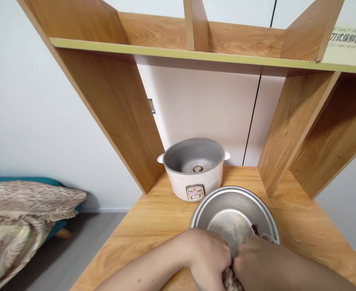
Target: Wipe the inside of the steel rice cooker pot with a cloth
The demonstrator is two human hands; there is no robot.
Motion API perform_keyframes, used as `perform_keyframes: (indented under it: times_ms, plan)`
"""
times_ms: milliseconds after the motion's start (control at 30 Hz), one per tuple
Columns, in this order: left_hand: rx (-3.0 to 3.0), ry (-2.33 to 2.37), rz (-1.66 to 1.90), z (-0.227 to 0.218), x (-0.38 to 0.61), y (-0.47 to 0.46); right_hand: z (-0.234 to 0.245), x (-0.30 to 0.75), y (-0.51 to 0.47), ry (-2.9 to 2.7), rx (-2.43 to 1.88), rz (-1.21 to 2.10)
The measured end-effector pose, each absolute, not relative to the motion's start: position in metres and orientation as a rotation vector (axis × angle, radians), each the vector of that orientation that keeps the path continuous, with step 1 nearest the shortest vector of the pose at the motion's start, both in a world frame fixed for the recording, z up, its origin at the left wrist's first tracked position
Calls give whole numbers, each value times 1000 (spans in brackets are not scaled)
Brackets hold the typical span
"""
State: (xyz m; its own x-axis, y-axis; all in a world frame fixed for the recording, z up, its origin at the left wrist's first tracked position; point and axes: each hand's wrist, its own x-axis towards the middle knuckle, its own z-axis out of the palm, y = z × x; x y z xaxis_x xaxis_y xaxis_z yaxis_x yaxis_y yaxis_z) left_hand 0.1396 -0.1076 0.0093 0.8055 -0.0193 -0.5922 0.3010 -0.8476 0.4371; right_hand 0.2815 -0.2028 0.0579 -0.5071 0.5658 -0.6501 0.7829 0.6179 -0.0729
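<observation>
A round metal pot (226,202) lies tilted on the wooden table, its inside facing me. My left hand (210,254) and my right hand (256,260) meet at its near rim, both closed. A brownish patterned cloth (231,279) shows between them at the bottom edge, and both hands seem to grip it. A small red-and-white bit (256,231) peeks out by my right hand; I cannot make out what it is. Behind the pot stands a white rice cooker body (196,169), lid off, its grey well bare.
The wooden table (141,226) carries a shelf unit with slanted side panels (120,109) and an upper shelf (196,54). A printed box (347,44) sits on the shelf at top right. A patterned blanket (20,214) lies on furniture at lower left.
</observation>
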Motion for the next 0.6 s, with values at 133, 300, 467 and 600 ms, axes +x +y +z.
perform_keyframes:
  times_ms: [133, 300, 467, 600]
  plan:
    - [2457, 201, -794, 12, 141, -109, 74, 279, -204, 2297, 1115, -590]
    - [2438, 210, -813, 17, 142, -110, 76, 279, -203, 2292, 1098, -626]
    - [2442, 199, -841, 21, 142, -110, 84, 275, -202, 2207, 1104, -581]
    - [2493, 195, -830, 17, 141, -109, 82, 276, -203, 2230, 1126, -590]
